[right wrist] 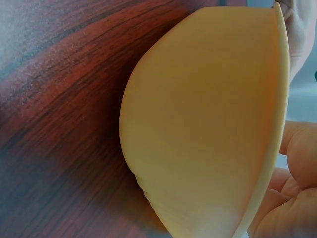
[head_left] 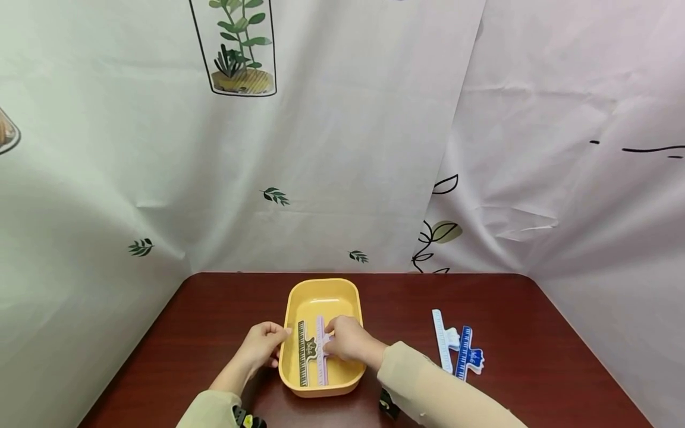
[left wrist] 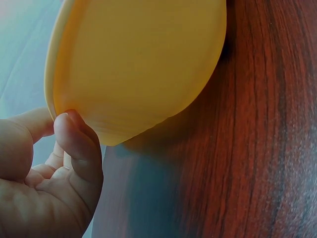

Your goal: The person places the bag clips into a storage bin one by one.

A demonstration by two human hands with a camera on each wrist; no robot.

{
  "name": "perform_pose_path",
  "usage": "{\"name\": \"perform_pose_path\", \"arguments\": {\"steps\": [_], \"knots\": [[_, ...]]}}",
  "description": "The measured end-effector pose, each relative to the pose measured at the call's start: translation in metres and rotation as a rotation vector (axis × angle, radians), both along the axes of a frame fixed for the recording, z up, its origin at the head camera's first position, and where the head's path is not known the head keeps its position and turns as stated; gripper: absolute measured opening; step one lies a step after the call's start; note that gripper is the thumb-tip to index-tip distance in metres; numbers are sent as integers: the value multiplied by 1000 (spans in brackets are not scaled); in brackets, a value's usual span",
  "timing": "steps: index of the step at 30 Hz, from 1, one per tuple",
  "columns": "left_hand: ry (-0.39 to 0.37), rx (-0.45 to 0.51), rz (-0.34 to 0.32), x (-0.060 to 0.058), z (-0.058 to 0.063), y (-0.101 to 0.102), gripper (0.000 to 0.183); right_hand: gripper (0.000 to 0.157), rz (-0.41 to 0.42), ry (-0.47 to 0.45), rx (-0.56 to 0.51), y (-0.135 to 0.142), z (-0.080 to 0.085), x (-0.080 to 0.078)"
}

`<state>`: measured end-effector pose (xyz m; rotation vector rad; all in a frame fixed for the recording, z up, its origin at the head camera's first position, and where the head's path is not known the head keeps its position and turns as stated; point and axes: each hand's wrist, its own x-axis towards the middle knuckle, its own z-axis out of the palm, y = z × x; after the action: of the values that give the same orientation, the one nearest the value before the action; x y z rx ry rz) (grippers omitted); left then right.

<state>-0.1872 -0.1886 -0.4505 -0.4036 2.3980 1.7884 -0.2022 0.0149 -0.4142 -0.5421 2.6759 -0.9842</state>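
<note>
A yellow plastic tray [head_left: 321,291] stands on the table. My left hand [head_left: 262,346] pinches its left rim between thumb and fingers, as the left wrist view shows with the thumb [left wrist: 79,144] over the edge. Inside the tray lie a black ruler clip [head_left: 303,356] and, to its right, a light purple ruler clip [head_left: 321,371], both lengthwise. My right hand [head_left: 349,340] reaches over the right rim and pinches the purple clip by its handle, partly hiding it. In the right wrist view the tray's outer wall [right wrist: 203,119] partly covers the right hand [right wrist: 297,178].
On the dark red wooden table [head_left: 401,303], right of the tray, lie a light blue ruler clip [head_left: 441,339] and a dark blue ruler clip [head_left: 464,353], close together. A white cloth [head_left: 342,148] with printed plants surrounds the table at the back and sides.
</note>
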Motion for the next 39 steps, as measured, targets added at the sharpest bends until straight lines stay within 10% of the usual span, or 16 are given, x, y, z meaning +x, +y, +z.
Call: {"name": "perform_pose_path", "arguments": {"steps": [39], "knots": [[-15,2,1,-1,4,1,21,23,31,-10,83,-8,-9,4]]}}
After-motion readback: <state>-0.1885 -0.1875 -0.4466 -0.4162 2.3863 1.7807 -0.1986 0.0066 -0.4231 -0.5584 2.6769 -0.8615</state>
